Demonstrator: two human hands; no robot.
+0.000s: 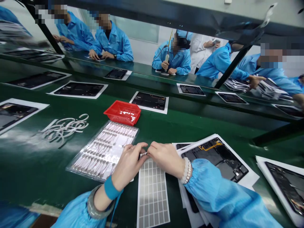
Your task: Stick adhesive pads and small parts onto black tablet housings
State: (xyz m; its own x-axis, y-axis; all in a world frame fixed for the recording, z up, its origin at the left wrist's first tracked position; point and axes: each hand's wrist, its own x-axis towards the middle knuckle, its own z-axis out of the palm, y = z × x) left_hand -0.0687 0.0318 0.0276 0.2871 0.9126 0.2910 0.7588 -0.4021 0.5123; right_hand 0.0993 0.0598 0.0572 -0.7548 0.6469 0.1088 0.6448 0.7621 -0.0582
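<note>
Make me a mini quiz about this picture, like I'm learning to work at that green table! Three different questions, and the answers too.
1. Pick one: what colour is the open plastic bin just behind the clear tray of small wired parts?
A) yellow
B) red
C) blue

2. True or false: the beaded bracelet is on the wrist of the right hand.

3. Fill in "near" or "far": the left hand and right hand meet around a small part at the ____ end of the sheet of grey rectangles.

Key:
1. B
2. True
3. far
</note>
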